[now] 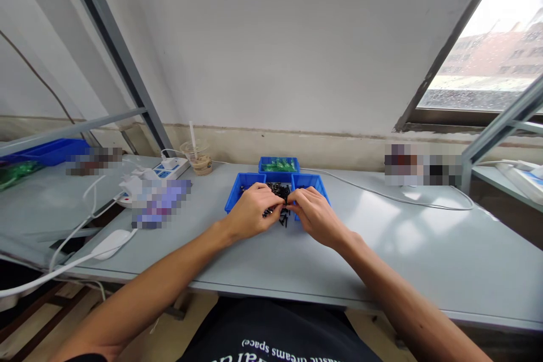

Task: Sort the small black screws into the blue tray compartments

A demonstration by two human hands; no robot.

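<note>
Nearest the camera, a dark shirt (275, 334) with pale lettering, and two bare forearms reaching forward over the front edge of the grey table (424, 260).

Further in, left hand (253, 210) and right hand (313, 212) side by side, knuckles up, fingertips almost meeting. Between and just beneath those fingertips, a heap of small black parts (280, 203), some spilling toward the near edge of the pile on the tabletop. Left hand half curled, fingers bent down onto the parts and apparently pinching a few at the tip; exactly what sits in the grip too small to tell. Right hand likewise half curled, fingertips pressed together at the heap's edge, touching the black parts; whether anything is truly gripped there, impossible to tell.

Immediately behind the hands, two blue bins flanking the heap: left blue bin (240, 191) partly hidden by the left hand, right blue bin (314, 182) partly hidden by the right; contents of both hidden. Behind them, centred, a rear blue bin (279, 159) holding green pieces (279, 167).

Off to the left, a white mouse (111, 243) on a cable, a white power strip (172, 168) and a clear plastic cup (197, 157) with a straw. Along the back, a white cable (382, 192) trailing right. Farthest off, wall and window (496, 51).
</note>
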